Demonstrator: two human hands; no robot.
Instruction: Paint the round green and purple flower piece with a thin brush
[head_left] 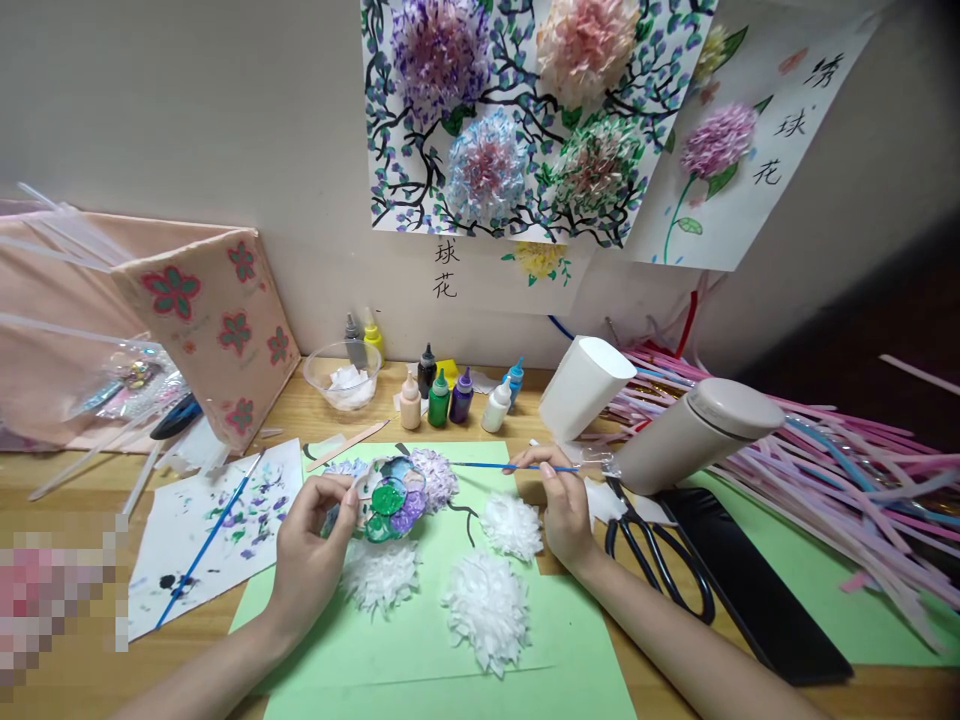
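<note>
My left hand [315, 540] grips a flower-shaped paint palette [390, 497] with green and purple paint, held just above the green paper [450, 640]. My right hand [562, 500] pinches a thin blue paintbrush [495, 465] whose tip points left toward a purple-tinted paper flower [436, 474]. Three white paper flowers lie on the green paper: one [511, 525] beside my right hand, one [381, 575] below the palette, one [487, 605] nearer me.
Small paint bottles [439, 398] and a clear bowl [343, 375] stand by the wall. A second blue brush [206, 540] lies on a paint-spotted white sheet [217, 525]. Black scissors [652, 560], a white cup [585, 385], a beige flask [694, 430] and several straws [847, 470] sit at right.
</note>
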